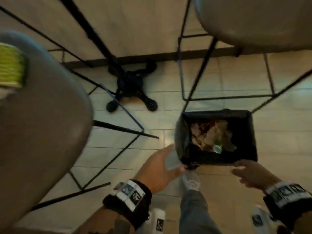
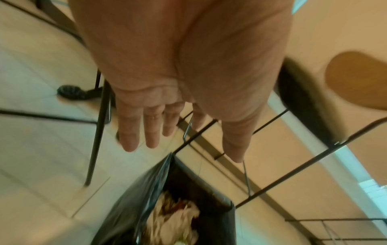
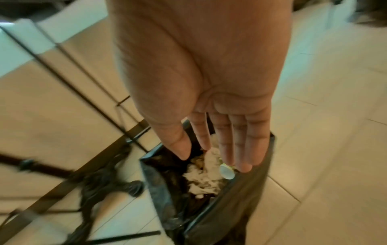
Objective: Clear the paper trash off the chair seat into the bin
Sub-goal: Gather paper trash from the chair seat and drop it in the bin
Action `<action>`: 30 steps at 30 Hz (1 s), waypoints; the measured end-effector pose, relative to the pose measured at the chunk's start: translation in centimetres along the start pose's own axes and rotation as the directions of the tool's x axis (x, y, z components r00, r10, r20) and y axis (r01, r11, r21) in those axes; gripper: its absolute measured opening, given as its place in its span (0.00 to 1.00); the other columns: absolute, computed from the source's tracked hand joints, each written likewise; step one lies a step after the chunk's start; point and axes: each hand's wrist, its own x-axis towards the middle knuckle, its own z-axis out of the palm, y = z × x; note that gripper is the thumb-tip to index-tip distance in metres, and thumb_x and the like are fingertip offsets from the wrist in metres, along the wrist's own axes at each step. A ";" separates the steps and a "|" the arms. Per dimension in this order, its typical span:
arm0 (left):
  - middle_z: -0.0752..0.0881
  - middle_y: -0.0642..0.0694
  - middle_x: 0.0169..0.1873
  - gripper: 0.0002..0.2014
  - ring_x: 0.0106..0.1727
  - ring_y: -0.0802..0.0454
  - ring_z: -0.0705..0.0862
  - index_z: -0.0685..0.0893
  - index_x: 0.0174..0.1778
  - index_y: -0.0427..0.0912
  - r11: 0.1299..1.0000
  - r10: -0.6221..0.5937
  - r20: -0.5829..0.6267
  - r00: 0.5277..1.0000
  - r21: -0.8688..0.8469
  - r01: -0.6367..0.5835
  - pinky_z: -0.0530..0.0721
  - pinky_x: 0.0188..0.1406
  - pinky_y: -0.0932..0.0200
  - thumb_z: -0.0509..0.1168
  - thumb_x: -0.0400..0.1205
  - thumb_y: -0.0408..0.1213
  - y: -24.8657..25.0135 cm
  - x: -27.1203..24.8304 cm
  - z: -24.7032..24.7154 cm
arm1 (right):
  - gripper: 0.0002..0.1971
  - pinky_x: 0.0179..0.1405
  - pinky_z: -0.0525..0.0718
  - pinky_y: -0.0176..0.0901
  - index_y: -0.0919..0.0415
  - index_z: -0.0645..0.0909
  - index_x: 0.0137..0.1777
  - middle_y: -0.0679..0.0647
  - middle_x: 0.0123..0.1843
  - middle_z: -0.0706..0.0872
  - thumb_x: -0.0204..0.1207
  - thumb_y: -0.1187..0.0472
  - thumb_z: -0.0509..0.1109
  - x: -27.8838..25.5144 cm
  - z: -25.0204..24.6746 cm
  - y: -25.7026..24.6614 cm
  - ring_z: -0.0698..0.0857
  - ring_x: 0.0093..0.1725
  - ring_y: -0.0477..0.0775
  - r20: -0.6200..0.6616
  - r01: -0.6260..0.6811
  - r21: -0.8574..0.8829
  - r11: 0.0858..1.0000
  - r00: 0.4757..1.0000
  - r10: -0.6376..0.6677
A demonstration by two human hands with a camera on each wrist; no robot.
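Note:
The bin stands on the floor, lined with a black bag and holding crumpled paper and a small white round piece. My left hand hovers at its near left corner. The left wrist view shows that hand with straight fingers and nothing in it, above the bin and paper. My right hand reaches over the near rim, fingers spread. In the right wrist view it hangs empty above the paper inside the bin. The grey chair seat fills the left.
A blurred green-striped item lies at the far left on the chair seat. A second chair seat is at the upper right, with thin black chair legs around the bin. A black table base stands behind. My shoe is beside the bin.

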 end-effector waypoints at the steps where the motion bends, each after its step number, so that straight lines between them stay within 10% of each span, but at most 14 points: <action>1: 0.77 0.63 0.71 0.33 0.68 0.68 0.76 0.68 0.79 0.69 1.000 0.013 -0.037 0.999 0.008 -0.013 0.77 0.64 0.71 0.73 0.79 0.58 -0.3 -2.0 -1.8 | 0.17 0.30 0.73 0.42 0.67 0.83 0.69 0.54 0.34 0.82 0.82 0.63 0.73 -1.4 0.3 -2.3 0.78 0.29 0.52 -0.002 0.057 -0.029 0.998 0.998 -0.058; 4: 0.80 0.59 0.70 0.28 0.64 0.64 0.81 0.76 0.77 0.60 0.998 0.062 -0.170 0.984 -0.007 -0.064 0.81 0.67 0.58 0.71 0.80 0.58 -0.9 -8.4 -7.4 | 0.23 0.38 0.80 0.45 0.55 0.88 0.62 0.52 0.45 0.89 0.71 0.43 0.80 -5.7 1.5 -10.1 0.85 0.40 0.47 0.020 0.284 -0.116 0.952 0.959 -0.283; 7: 0.84 0.62 0.63 0.20 0.60 0.66 0.82 0.81 0.71 0.58 0.986 0.135 -0.433 0.891 -0.027 -0.162 0.82 0.62 0.64 0.69 0.83 0.55 -1.8 -15.5 -12.6 | 0.29 0.44 0.90 0.47 0.39 0.86 0.54 0.43 0.47 0.93 0.59 0.22 0.72 -10.2 3.1 -18.8 0.91 0.40 0.40 0.033 0.562 -0.308 0.768 0.813 -0.581; 11: 0.84 0.60 0.56 0.14 0.58 0.64 0.83 0.85 0.63 0.54 0.977 0.141 -0.803 0.580 0.018 -0.213 0.83 0.56 0.69 0.72 0.82 0.49 -3.9 -22.4 -17.7 | 0.12 0.47 0.85 0.47 0.39 0.77 0.61 0.43 0.51 0.86 0.81 0.53 0.72 -25.9 7.1 -32.5 0.87 0.47 0.44 0.165 0.767 -0.386 0.513 0.605 -0.779; 18: 0.67 0.45 0.79 0.37 0.79 0.46 0.67 0.72 0.77 0.57 0.994 -0.025 -0.988 0.152 -0.009 0.104 0.72 0.68 0.59 0.78 0.73 0.55 -7.4 -24.2 -25.3 | 0.35 0.74 0.79 0.64 0.44 0.70 0.80 0.60 0.76 0.77 0.73 0.42 0.77 -31.3 12.5 -48.7 0.79 0.73 0.62 0.143 0.850 -0.509 0.139 0.243 -0.959; 21: 0.52 0.44 0.88 0.46 0.87 0.37 0.54 0.60 0.84 0.64 0.979 -0.162 -0.964 0.211 -0.130 0.157 0.67 0.79 0.37 0.77 0.73 0.58 -7.3 -22.9 -27.1 | 0.49 0.80 0.68 0.65 0.45 0.59 0.88 0.67 0.85 0.64 0.70 0.43 0.81 -30.6 14.1 -53.8 0.67 0.83 0.73 0.159 0.738 -0.669 0.089 0.259 -0.953; 24: 0.45 0.50 0.89 0.48 0.89 0.38 0.48 0.55 0.84 0.71 0.971 -0.198 -0.929 0.313 -0.140 0.196 0.64 0.81 0.36 0.78 0.73 0.57 -7.6 -20.9 -28.2 | 0.56 0.84 0.63 0.70 0.38 0.48 0.89 0.66 0.91 0.48 0.69 0.42 0.82 -29.8 15.0 -56.6 0.57 0.87 0.76 0.203 0.664 -0.743 0.085 0.344 -0.917; 27: 0.47 0.50 0.89 0.46 0.88 0.38 0.50 0.58 0.83 0.72 0.955 -0.262 -0.885 0.385 -0.179 0.237 0.67 0.80 0.35 0.78 0.74 0.55 -8.0 -19.2 -28.7 | 0.53 0.78 0.74 0.67 0.34 0.50 0.88 0.64 0.89 0.54 0.70 0.43 0.81 -28.9 15.7 -57.5 0.67 0.83 0.73 0.262 0.631 -0.775 0.049 0.390 -0.883; 30: 0.61 0.43 0.84 0.36 0.83 0.37 0.60 0.68 0.79 0.67 0.929 -0.287 -0.896 0.339 -0.174 0.326 0.73 0.76 0.36 0.77 0.76 0.51 -8.6 -18.6 -29.3 | 0.45 0.64 0.83 0.61 0.35 0.63 0.82 0.60 0.79 0.66 0.67 0.46 0.83 -28.4 16.1 -57.1 0.77 0.68 0.63 0.247 0.615 -0.787 0.050 0.389 -0.887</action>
